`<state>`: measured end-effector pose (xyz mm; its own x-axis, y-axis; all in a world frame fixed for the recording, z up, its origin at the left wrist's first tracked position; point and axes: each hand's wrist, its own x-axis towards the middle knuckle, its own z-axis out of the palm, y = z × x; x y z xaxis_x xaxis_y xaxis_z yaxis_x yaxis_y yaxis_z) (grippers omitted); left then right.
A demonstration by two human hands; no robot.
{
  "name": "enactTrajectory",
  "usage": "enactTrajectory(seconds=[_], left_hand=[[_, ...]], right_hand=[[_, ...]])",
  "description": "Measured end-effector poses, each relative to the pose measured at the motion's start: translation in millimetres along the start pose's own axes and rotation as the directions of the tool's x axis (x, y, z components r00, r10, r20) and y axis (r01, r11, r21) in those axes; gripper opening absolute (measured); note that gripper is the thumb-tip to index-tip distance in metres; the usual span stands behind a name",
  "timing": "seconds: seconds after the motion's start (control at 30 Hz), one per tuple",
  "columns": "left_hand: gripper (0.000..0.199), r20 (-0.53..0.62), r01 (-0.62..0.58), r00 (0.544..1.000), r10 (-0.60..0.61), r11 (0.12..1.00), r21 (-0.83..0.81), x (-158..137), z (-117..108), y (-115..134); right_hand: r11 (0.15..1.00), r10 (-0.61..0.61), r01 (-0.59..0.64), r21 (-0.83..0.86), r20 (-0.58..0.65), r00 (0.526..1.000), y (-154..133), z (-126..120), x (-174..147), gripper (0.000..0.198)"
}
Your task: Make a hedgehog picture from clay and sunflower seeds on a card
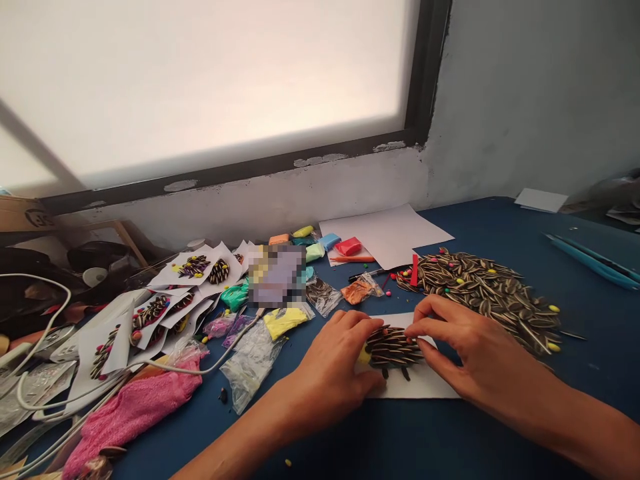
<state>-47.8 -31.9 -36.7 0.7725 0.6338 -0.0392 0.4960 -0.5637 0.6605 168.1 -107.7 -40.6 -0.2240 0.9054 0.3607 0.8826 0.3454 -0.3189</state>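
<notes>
At the far left edge of the frame, a cardboard box (25, 215) sits above overlapping white sheets (117, 353), several bearing clusters of striped seeds with coloured dots. In the lower left lies a pink knitted cloth (137, 408), and a white cable (230, 353) runs past it toward a pixelated object (277, 277), whose identity is hidden. A crumpled clear plastic bag (253, 365) and a yellow clay packet (287, 323) lie near the cable, and a red clay packet (349, 247) sits farther back. Below centre, the left hand (333, 357) brackets the left end of a seed figure (395, 348) with thumb and fingers spread apart, unclenched. The figure is on a white card (410, 390) at lower centre, its rows of seeds overlapping (two dark ones stick out below like feet). The right hand (460, 340) has thumb and forefinger brought close at the figure's right end; whether they grasp a seed cannot be told. Beyond it, right of centre, spreads a pile of sunflower seeds (480, 293) mixed with small coloured beads, and a slender blue tool (595, 259) lies at the right edge.
</notes>
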Motion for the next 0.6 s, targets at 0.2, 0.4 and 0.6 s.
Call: enactTrajectory(seconds=[0.2,0.4,0.6], left_hand=[[0.072,0.005,0.011,1.000,-0.011,1.000,-0.001,-2,-1,-2],[0.066,-0.141,-0.055,0.988,0.057,0.998,0.016,0,-16,-6],[0.028,-0.274,0.076,0.962,-0.001,0.961,0.264,34,-29,-6]], right_hand=[[1.000,0.023,-0.022,0.015,-0.067,0.998,2,-2,1,0.023],[0.998,0.051,-0.053,-0.015,-0.128,0.991,10,-5,2,0.022],[0.997,0.077,-0.076,0.007,-0.109,0.991,12,-3,2,0.024]])
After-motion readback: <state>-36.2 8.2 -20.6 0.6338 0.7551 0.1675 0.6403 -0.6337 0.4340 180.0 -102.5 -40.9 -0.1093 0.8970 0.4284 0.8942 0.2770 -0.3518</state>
